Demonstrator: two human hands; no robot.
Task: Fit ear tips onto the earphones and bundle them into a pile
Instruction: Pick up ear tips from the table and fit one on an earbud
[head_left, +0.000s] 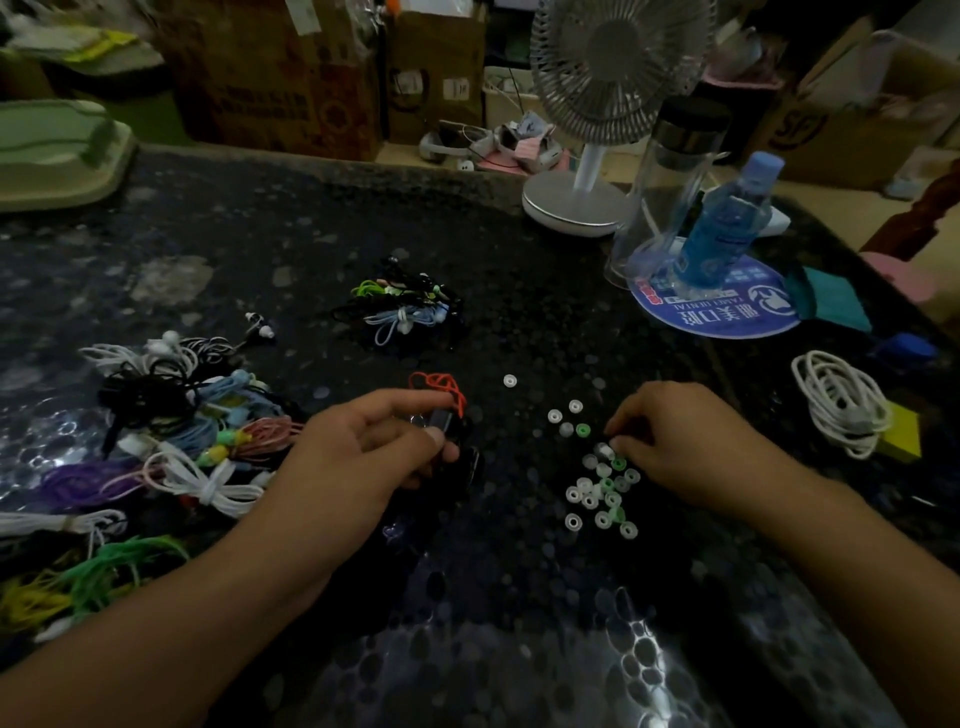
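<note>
- Now the left hand grips a black earphone with red-orange cord.
- Right hand pinches one of the small white and green silicone ear tips scattered beside it.

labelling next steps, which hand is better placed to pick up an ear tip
The right hand: its fingertips already rest on the scattered white and green silicone ear tips, while the left hand grips the red-corded earphone.
</note>
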